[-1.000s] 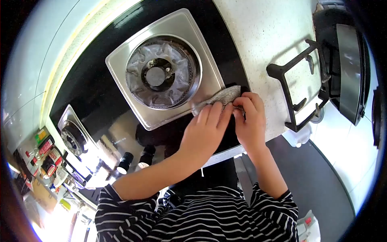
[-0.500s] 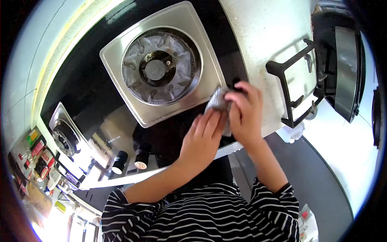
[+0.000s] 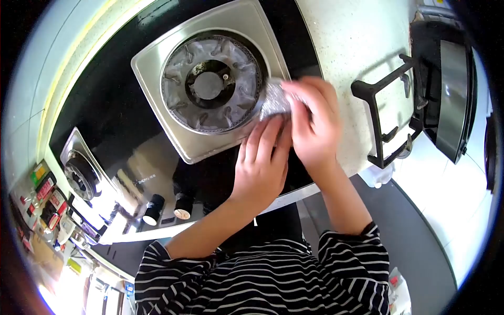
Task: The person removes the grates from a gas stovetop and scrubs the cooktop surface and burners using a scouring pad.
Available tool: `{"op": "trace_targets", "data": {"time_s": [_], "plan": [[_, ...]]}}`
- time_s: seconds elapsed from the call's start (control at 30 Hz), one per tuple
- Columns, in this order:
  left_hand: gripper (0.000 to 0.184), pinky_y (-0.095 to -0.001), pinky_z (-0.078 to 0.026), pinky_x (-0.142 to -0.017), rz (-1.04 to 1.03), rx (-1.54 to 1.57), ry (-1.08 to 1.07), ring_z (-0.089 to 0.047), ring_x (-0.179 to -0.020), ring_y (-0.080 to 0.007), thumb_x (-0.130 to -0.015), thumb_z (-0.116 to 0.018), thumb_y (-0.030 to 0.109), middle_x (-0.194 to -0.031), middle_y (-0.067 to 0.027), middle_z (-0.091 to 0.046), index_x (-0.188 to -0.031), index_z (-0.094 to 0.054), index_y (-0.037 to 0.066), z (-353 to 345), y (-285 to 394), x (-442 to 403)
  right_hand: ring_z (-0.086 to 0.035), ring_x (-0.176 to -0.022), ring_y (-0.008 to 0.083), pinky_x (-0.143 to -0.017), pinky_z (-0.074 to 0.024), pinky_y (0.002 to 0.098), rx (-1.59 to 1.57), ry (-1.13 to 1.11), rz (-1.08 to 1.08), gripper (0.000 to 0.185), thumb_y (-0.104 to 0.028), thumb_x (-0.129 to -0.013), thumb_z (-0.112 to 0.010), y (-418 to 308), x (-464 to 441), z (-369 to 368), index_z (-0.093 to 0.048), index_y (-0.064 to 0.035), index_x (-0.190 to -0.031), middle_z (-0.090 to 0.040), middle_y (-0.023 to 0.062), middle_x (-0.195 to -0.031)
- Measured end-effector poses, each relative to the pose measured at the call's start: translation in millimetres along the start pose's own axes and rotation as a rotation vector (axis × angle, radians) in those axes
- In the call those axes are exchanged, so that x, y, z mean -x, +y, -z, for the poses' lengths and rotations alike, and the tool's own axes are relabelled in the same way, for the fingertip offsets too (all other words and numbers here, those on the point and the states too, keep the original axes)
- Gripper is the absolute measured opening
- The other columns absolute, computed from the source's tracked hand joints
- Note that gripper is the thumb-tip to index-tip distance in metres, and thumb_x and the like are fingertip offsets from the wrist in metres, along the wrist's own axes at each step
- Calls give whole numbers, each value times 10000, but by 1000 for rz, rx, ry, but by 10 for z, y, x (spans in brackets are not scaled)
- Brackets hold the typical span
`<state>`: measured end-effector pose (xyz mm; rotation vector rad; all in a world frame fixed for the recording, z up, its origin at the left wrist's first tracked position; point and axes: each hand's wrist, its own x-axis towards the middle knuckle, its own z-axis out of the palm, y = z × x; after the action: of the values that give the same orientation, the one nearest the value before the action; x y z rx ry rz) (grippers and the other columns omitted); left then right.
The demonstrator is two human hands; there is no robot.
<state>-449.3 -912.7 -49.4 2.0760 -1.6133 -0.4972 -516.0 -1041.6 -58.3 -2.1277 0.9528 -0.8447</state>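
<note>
A crumpled silvery-grey cloth [image 3: 274, 98] lies against the right edge of the steel burner plate [image 3: 181, 148], beside the round burner [image 3: 208, 85]. My right hand [image 3: 315, 118] is closed on its upper right side, thumb and fingers pinching it; this hand is slightly blurred. From below, my left hand [image 3: 261, 165] presses its bent fingertips onto the cloth's lower edge, close to the right hand. Part of the cloth is hidden under the fingers. No pan support sits over this burner.
A black pan support [image 3: 374, 121] lies on the white counter [image 3: 336, 47] at the right, near a dark metal appliance [image 3: 451, 100]. Two black knobs [image 3: 153, 210] are on the glass hob's front. A second burner [image 3: 79, 176] and several packages [image 3: 52, 202] stand at the left.
Both hands have moved up and slightly left with the cloth, from the hob's front right corner onto the burner plate's right edge. The view has shifted slightly.
</note>
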Motion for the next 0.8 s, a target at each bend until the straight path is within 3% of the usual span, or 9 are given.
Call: {"op": "trace_targets", "data": {"time_s": [0.03,0.07,0.17,0.27,0.37,0.47,0.6,0.7,0.8], "plan": [[493,-443,-435,-1053,9,18,-14,-458,-1312,-302,-864,-617,172,-1447,-124,-453,-1337,-572,39,11,-14,-33,-577,-949,341,-840,-481,412,37,-21,1,255,5,-813,-699,-7,-120,-74,-695,-56,-1060,-616,132,-1030],[522,-491,-405,-1087,-5,25,-33,-439,-1312,-373,-839,-688,167,-1421,-187,-447,-1321,-568,7,12,-21,-34,-560,-1009,338,-880,-461,423,203,-40,76,270,-70,-799,-747,84,-150,-174,-709,-70,-1066,-597,114,-1089],[490,-497,-403,-1087,-16,-9,-65,-443,-1313,-355,-848,-684,184,-1422,-180,-450,-1296,-585,12,-4,-24,26,-541,-1065,318,-934,-409,472,341,-82,69,305,-157,-773,-786,-15,-92,-82,-729,-148,-1073,-583,73,-1131],[471,-459,-416,-1032,-58,-42,-79,-453,-1313,-320,-840,-690,217,-1452,-171,-441,-1266,-613,32,-51,-25,266,-526,-1096,301,-940,-376,457,352,-108,53,290,-184,-791,-781,-22,178,-10,-744,-182,-1079,-580,51,-1159],[534,-474,-394,-998,-22,-63,-101,-455,-1293,-334,-831,-690,267,-1472,-187,-429,-1305,-596,38,-56,11,309,-551,-1074,299,-919,-400,460,454,19,82,325,-178,-831,-748,-120,323,8,-714,-150,-1153,-591,65,-1184],[630,-534,-373,-1000,32,-71,-78,-428,-1294,-372,-815,-699,297,-1491,-210,-396,-1366,-552,29,-167,91,260,-569,-1036,302,-892,-433,452,326,-110,13,349,-174,-831,-743,-70,291,-3,-700,-143,-1176,-598,74,-1170],[655,-546,-353,-1024,8,-71,-123,-393,-1317,-385,-804,-703,315,-1479,-221,-397,-1371,-533,35,-192,119,130,-591,-949,318,-832,-481,423,277,-138,7,306,-74,-792,-740,-24,-15,2,-683,-99,-1092,-619,98,-1060],[634,-563,-336,-1040,-15,-96,-93,-389,-1327,-377,-802,-703,309,-1449,-208,-439,-1351,-544,36,-185,113,50,-620,-1002,332,-874,-501,395,182,-109,-63,263,-26,-815,-736,-52,-145,-55,-689,-54,-1072,-648,118,-1072],[617,-574,-320,-1046,-20,-100,-58,-389,-1337,-367,-804,-703,320,-1409,-185,-482,-1334,-560,38,-194,77,16,-641,-993,322,-853,-525,381,154,-68,31,168,20,-818,-712,50,-131,-108,-698,-38,-974,-659,126,-1077]]}}
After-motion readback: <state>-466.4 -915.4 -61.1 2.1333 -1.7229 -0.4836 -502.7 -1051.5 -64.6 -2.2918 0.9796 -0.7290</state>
